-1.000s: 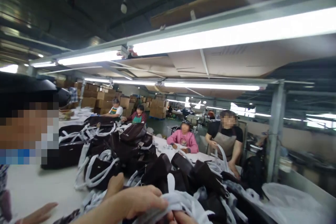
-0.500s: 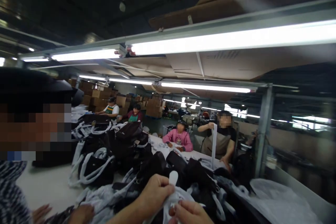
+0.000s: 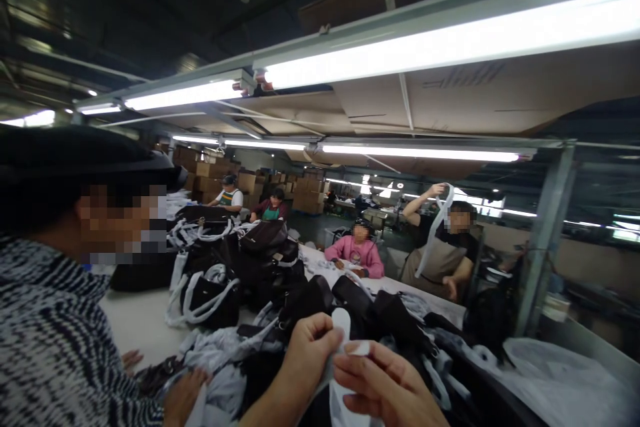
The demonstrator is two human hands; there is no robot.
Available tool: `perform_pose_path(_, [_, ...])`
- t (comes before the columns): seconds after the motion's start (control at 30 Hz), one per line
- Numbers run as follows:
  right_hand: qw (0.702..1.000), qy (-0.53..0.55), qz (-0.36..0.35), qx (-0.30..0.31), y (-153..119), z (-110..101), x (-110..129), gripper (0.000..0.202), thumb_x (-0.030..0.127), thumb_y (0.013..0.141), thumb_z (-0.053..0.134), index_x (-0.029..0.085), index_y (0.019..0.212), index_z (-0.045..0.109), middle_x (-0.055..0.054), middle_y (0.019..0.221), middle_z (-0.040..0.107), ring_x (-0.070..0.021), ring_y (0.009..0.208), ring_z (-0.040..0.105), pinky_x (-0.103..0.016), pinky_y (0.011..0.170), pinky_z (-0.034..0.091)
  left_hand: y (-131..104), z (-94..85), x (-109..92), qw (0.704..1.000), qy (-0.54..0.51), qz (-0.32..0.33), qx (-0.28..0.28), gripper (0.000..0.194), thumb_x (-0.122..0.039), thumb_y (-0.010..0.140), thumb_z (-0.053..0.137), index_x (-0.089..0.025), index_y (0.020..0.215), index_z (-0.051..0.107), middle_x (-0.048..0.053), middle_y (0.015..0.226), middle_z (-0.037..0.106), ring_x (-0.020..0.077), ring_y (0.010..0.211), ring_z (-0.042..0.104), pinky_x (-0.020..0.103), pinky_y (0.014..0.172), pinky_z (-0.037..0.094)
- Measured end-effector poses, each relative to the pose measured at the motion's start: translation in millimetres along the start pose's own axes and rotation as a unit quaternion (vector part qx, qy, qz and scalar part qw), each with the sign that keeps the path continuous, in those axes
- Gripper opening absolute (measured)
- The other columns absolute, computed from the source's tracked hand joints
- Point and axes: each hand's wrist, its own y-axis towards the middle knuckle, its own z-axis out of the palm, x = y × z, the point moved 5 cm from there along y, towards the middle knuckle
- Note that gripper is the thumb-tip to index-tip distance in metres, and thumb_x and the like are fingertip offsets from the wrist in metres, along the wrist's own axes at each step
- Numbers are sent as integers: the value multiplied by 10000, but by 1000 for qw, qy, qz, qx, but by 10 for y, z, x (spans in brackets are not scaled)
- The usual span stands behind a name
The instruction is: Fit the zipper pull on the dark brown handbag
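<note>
My left hand (image 3: 311,350) pinches a white strip with a rounded end (image 3: 341,318) between thumb and fingers, the end sticking up above them. Close beside it on the right, my right hand (image 3: 387,377) has its fingers pinched on a small flat white piece (image 3: 358,347). Whether that piece is joined to the strip I cannot tell. White wrapping (image 3: 343,407) hangs below both hands. Dark bags (image 3: 313,297) lie just beyond them, partly hidden by my fingers.
On the left, a co-worker in a patterned top (image 3: 60,347) leans over the table (image 3: 140,320), hands near crumpled white wrapping (image 3: 220,360). Across the table, a person in an apron (image 3: 435,257) lifts a white strip. Clear plastic (image 3: 555,367) lies at right.
My right hand has risen beside my left and now pinches a small white piece. The view has shifted left. The person across has raised the white strip higher.
</note>
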Motion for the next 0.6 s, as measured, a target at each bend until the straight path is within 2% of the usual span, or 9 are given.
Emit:
perform_pose_path(0.03, [1000, -13, -9, -20, 25, -21, -20, 535, 514, 589, 902, 149, 906, 675, -86, 816, 748, -194, 715, 710, -266, 614, 538, -1, -12, -9, 1000, 8, 6, -1, 308, -435, 625, 659, -157, 619, 525, -19, 601, 478, 113, 595, 380, 253, 589, 299])
perform_pose_path(0.1, [998, -10, -36, -42, 77, -39, -36, 495, 559, 611, 872, 152, 792, 655, 17, 618, 631, -81, 481, 556, -184, 453, 417, 0, -44, -10, 1000, 13, 18, -14, 295, -431, 654, 635, -169, 635, 499, -33, 605, 456, 108, 593, 365, 249, 584, 293])
perform_pose_path(0.2, [997, -21, -56, -54, 125, -50, -20, 471, 556, 620, 866, 163, 733, 632, 85, 534, 462, -14, 409, 350, -137, 377, 244, -2, -77, -12, 999, 13, 39, -35, 278, -417, 674, 611, -179, 640, 472, -49, 606, 411, 101, 592, 340, 242, 576, 288])
perform_pose_path(0.3, [991, -102, -56, -63, 138, -54, 14, 452, 573, 679, 818, 163, 739, 638, 83, 487, 441, -5, 398, 274, -132, 374, 183, -7, -65, -22, 998, 22, 48, -30, 252, -390, 679, 602, -175, 640, 476, -42, 609, 424, 104, 598, 360, 241, 582, 305])
perform_pose_path(0.33, [989, -124, -55, -61, 142, -39, 20, 457, 584, 679, 810, 164, 750, 647, 73, 488, 466, -9, 395, 292, -132, 370, 197, -7, -60, -24, 998, 23, 49, -31, 234, -376, 683, 596, -173, 648, 483, -37, 612, 442, 106, 598, 375, 240, 583, 313])
perform_pose_path(0.43, [987, -137, -55, -61, 163, 33, 17, 506, 605, 599, 841, 165, 786, 677, 31, 591, 579, -65, 472, 504, -147, 414, 371, -4, -56, -29, 996, 21, 66, -49, 171, -326, 693, 574, -177, 683, 491, -30, 627, 474, 109, 595, 414, 232, 575, 330])
perform_pose_path(0.5, [986, -133, -59, -79, 190, 67, 5, 553, 639, 548, 849, 164, 768, 672, 23, 635, 607, -106, 533, 593, -180, 470, 454, -4, -62, -38, 994, 30, 84, -68, 149, -308, 708, 560, -183, 694, 479, -38, 627, 457, 104, 589, 411, 222, 564, 327])
perform_pose_path(0.6, [983, -148, -56, -95, 264, 70, -29, 615, 731, 530, 801, 167, 711, 634, 36, 572, 589, -92, 439, 555, -181, 427, 414, -24, -77, -68, 989, 55, 101, -91, 158, -314, 744, 542, -189, 692, 460, -47, 620, 414, 99, 578, 391, 213, 548, 322])
